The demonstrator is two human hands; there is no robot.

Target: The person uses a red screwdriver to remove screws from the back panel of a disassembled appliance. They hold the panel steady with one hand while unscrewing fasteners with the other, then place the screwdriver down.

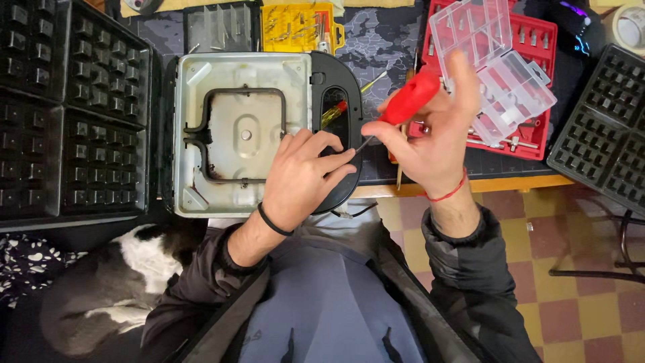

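Note:
An opened waffle iron half lies on the table, its bare metal tray showing a dark heating loop. My left hand rests on its black handle end, fingers pinching the thin metal tip of a screwdriver. My right hand grips that screwdriver's red handle, tilted up to the right. A second screwdriver with a yellow and red handle lies in the handle's opening.
Black waffle plates lie at the far left and right. A red tool case with a clear compartment box sits behind my right hand. A yellow bit case is at the back. An animal lies below left.

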